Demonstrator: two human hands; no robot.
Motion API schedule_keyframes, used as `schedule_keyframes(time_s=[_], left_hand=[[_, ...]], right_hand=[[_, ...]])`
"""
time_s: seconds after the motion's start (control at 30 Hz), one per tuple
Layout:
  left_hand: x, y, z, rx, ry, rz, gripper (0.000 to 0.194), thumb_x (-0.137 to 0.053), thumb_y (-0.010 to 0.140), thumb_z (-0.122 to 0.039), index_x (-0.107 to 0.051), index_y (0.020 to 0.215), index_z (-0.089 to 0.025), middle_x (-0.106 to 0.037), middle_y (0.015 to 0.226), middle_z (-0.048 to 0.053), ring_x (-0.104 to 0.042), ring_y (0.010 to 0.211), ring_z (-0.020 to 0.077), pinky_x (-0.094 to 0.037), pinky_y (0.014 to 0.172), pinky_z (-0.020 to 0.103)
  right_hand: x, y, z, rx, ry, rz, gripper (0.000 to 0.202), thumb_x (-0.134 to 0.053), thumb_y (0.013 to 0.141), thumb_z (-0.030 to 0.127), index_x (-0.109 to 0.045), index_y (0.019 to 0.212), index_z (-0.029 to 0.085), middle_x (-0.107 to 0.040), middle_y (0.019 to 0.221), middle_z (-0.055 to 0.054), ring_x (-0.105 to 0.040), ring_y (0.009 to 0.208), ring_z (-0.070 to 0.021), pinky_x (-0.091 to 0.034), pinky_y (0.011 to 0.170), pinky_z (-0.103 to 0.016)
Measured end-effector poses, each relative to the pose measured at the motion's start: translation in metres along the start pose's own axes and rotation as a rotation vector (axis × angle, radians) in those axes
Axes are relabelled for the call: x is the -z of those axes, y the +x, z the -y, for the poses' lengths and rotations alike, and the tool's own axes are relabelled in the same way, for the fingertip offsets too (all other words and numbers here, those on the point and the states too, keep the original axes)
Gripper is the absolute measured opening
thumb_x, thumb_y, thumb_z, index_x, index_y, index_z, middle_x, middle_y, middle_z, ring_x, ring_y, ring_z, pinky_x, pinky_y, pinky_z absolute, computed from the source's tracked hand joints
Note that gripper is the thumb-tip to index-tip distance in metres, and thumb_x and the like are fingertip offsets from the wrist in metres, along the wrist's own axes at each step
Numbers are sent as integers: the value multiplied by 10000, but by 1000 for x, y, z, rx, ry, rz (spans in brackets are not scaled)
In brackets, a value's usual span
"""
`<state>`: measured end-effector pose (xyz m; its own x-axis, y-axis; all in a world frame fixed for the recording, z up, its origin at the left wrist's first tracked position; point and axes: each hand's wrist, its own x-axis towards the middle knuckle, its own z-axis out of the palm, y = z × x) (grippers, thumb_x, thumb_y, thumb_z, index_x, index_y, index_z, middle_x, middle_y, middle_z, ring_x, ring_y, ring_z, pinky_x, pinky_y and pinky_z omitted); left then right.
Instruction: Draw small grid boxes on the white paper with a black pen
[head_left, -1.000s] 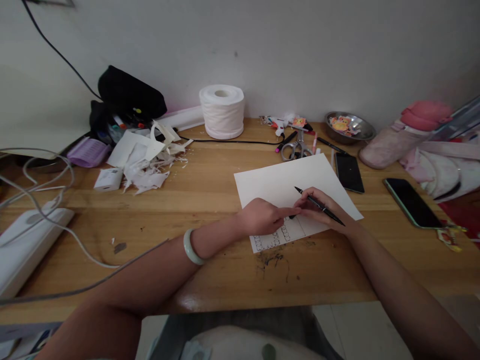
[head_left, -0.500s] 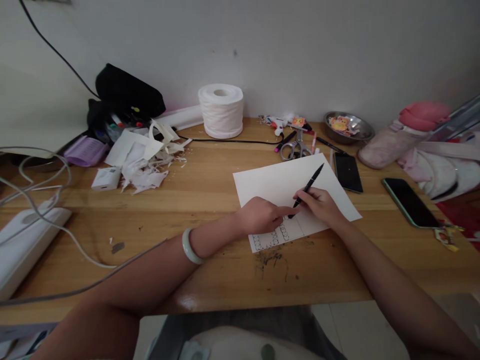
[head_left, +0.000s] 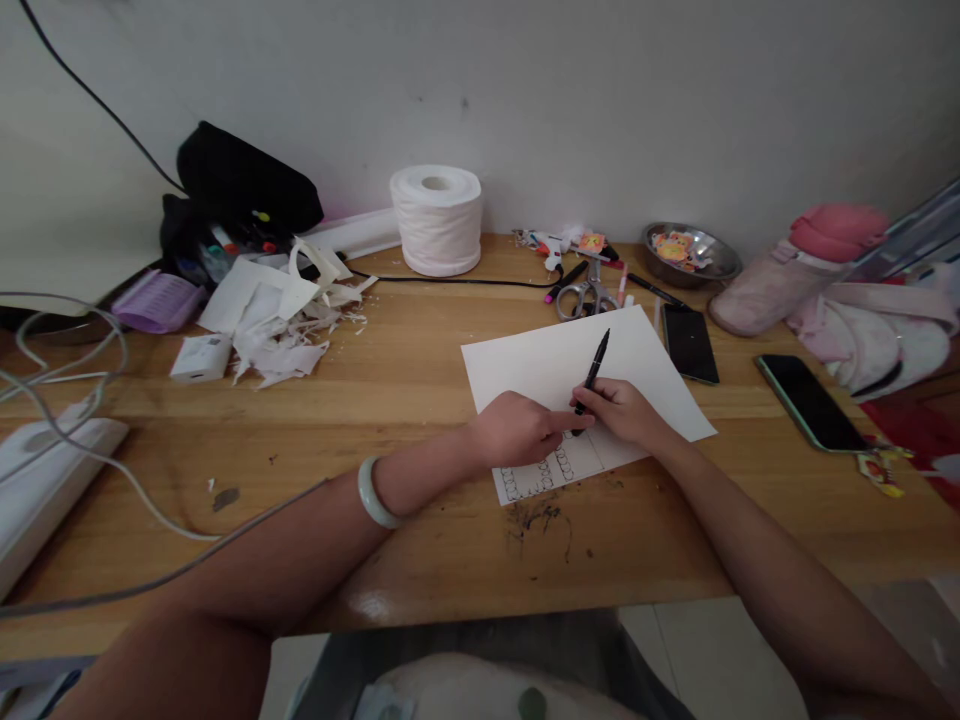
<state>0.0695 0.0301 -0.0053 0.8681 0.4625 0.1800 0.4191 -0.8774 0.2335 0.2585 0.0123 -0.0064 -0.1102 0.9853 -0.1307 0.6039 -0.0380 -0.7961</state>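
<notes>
A white sheet of paper [head_left: 645, 350] lies tilted on the wooden table, with rows of small loops drawn in black along its lower left part. My right hand [head_left: 619, 408] pinches a black pen [head_left: 595, 365], whose lower end is at the paper beside my left fingertip. Resting on the sheet's left part, my left hand [head_left: 521, 430] has its index finger stretched out toward the pen and the other fingers curled. A pale bangle [head_left: 373, 494] circles my left wrist.
Behind the paper are scissors [head_left: 585, 298], markers and a metal bowl [head_left: 694, 255]. Phones [head_left: 810, 402] and a pink bottle [head_left: 795, 270] stand to the right. Paper scraps [head_left: 274, 330], a white roll [head_left: 436, 222], a black pouch [head_left: 244, 180] and cables occupy the left and back.
The pen in my right hand has tipped to a more upright angle. My hands have stayed nearly in place on the paper, while the whole view has shifted slightly.
</notes>
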Motion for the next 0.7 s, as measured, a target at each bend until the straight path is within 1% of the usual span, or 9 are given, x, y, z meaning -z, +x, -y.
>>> schedule_keyframes(time_s=[0.23,0.43,0.53,0.7], left_hand=[[-1,0,0,1,0,1,395,-395,815,-214,-481,1184,-327,-644,682,-17,-544,546,90,-351,526,193],[-1,0,1,-4,4,9,404,-395,815,-215,-467,1194,-335,-646,692,-20,-551,563,97,-352,531,198],[-2,0,1,2,2,5,407,-393,813,-216,-463,1193,-346,-644,680,-26,-551,561,101,-349,528,199],[-2,0,2,3,0,18,405,-388,819,-217,-458,1201,-334,-643,686,-22,-544,555,91,-354,539,193]], right_hand=[[-1,1,-1,24,-22,34,327,-443,780,432,-589,668,162,-633,668,-34,-556,635,-155,-407,589,-261],[-1,0,-1,56,-64,22,332,-425,793,422,-597,682,161,-640,693,-39,-556,644,-158,-393,579,-258],[-1,-1,-1,51,-74,13,331,-426,795,418,-600,691,157,-639,693,-41,-554,641,-158,-391,578,-259],[0,-1,-2,52,-69,-16,335,-436,787,425,-603,687,152,-640,685,-41,-552,634,-161,-394,574,-262]])
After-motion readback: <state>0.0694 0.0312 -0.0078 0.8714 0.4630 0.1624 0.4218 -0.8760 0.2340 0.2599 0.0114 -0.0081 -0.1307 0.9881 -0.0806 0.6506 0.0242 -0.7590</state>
